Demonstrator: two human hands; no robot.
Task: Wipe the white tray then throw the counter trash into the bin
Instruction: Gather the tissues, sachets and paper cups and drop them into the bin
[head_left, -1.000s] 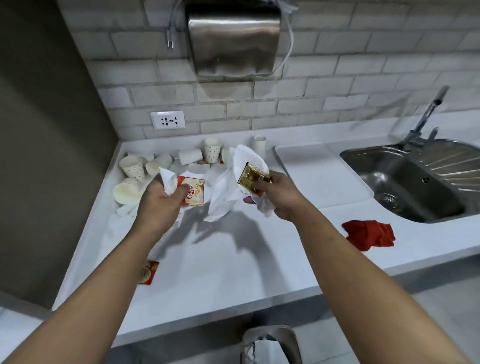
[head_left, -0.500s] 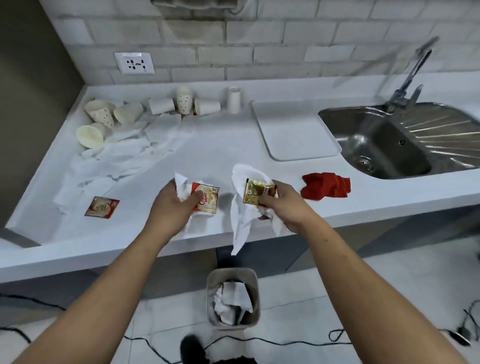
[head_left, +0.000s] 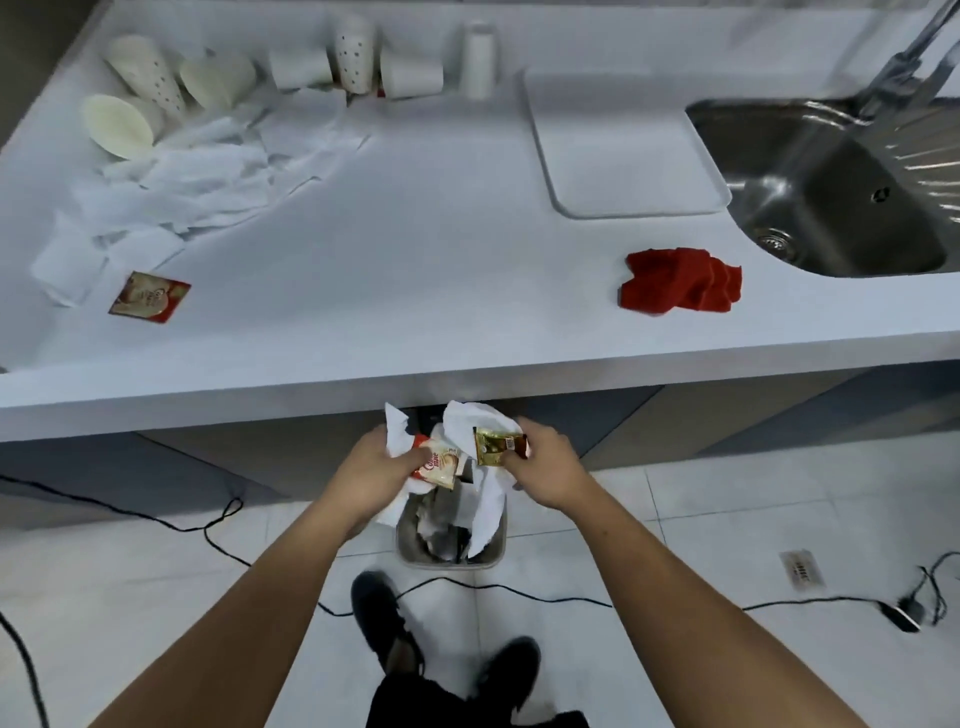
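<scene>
Both hands have dropped from the counter (head_left: 389, 270) edge and now hang right over the bin (head_left: 408, 540). The left hand (head_left: 376, 462) pinches a red-and-white sachet (head_left: 439, 467) with a tissue wad (head_left: 396, 431). The right hand (head_left: 545, 467) pinches a gold sachet (head_left: 493, 447) against a second tissue (head_left: 488, 504), so simply letting go should drop the lot in. The bin already holds crumpled paper. The white tray (head_left: 623, 145) lies bare at one o'clock. Paper cups (head_left: 145, 73), loose tissues (head_left: 208, 176) and another sachet (head_left: 149, 297) wait around ten o'clock.
</scene>
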